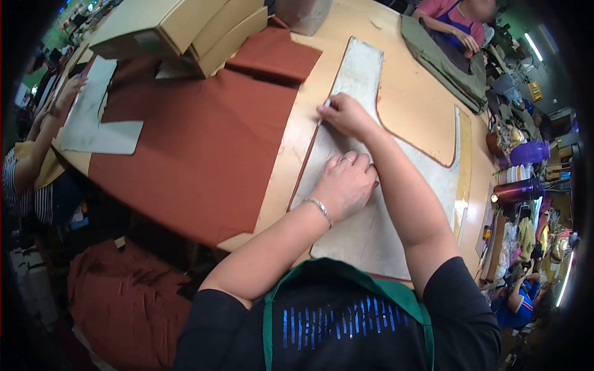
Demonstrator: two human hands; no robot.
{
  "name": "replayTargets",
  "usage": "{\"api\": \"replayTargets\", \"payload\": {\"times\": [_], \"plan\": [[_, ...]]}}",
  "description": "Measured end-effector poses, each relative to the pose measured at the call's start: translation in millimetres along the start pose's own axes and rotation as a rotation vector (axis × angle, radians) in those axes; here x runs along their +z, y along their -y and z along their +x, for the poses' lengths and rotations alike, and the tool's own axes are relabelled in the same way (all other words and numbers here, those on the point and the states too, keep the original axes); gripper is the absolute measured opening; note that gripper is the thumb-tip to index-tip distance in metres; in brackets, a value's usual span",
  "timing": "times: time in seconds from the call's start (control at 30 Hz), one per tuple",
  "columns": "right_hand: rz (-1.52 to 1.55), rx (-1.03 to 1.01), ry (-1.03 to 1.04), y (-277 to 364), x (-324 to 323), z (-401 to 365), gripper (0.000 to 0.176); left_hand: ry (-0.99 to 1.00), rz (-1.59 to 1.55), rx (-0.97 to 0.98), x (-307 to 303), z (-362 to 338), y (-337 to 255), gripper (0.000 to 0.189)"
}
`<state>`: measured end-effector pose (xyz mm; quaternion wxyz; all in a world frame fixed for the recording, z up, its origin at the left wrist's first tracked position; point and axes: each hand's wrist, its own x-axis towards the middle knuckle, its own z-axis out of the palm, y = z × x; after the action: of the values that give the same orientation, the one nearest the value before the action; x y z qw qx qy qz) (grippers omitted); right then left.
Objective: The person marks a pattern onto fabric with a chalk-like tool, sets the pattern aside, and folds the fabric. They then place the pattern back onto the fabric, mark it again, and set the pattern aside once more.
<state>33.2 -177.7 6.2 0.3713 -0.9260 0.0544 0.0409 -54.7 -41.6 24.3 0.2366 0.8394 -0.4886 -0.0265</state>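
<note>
A whitish-grey flat pattern template (359,68) with a curved cut-out lies on the table, a strip of reddish-brown fabric showing along its left edge. My right hand (348,116) pinches a slim white marking pencil (326,105), its lower end at that left edge. Closer to me, my left hand (346,184), with a bracelet at the wrist, rests on the template. Its fingers are curled, and whatever they may hold is hidden. Left of both hands a large piece of reddish-brown fabric (204,154) is spread out.
Cardboard boxes (167,31) sit on the fabric, near a second pale template (93,117). Another person's hands (71,89) are at the left edge. At the far right, a person works beside olive fabric (445,62). Reddish-brown cloth (130,297) is heaped below the table.
</note>
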Motion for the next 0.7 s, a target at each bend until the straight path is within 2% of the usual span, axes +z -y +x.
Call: {"api": "replayTargets", "payload": {"times": [0.03, 0.07, 0.1, 0.13, 0.17, 0.2, 0.33, 0.57, 0.67, 0.7], "plan": [[0.008, 0.001, 0.03, -1.6, -1.5, 2.1, 0.028, -0.104, 0.027, 0.087, 12.0, 14.0, 6.7, 0.035], [-0.045, -0.058, -0.01, -2.7, -2.9, 2.5, 0.028, 0.085, 0.115, 0.034, 23.5, 19.3, 13.5, 0.049], [-0.095, -0.113, -0.046, -3.8, -4.1, 4.1, 0.028, 0.094, 0.08, 0.033, 24.2, 21.0, 14.5, 0.052], [-0.087, -0.036, 0.02, 1.6, -11.9, 7.6, 0.029, 0.108, 0.045, 0.03, 24.0, 19.5, 14.7, 0.055], [-0.081, -0.03, -0.018, -4.3, -16.5, 15.0, 0.03, 0.13, 0.01, 0.028, 22.9, 19.1, 14.8, 0.058], [-0.075, -0.023, -0.056, -11.9, -21.9, 26.8, 0.03, 0.272, 0.044, -0.012, 15.8, 23.2, 12.8, 0.06], [-0.113, 0.017, -0.226, -38.0, -56.0, 84.8, 0.031, 0.206, 0.031, 0.019, 21.0, 23.6, 15.6, 0.06], [-0.213, 0.056, -0.583, -96.8, -105.1, 203.1, 0.032, 0.27, 0.004, 0.008, 14.3, 29.3, 16.1, 0.058], [0.115, -0.017, -0.671, -110.6, -103.2, 209.1, 0.031, 0.232, 0.007, 0.014, 11.5, 30.6, 17.3, 0.056], [0.349, -0.029, -0.699, -114.6, -100.9, 210.1, 0.03, 0.229, 0.009, 0.02, 11.2, 30.9, 16.9, 0.056]]}}
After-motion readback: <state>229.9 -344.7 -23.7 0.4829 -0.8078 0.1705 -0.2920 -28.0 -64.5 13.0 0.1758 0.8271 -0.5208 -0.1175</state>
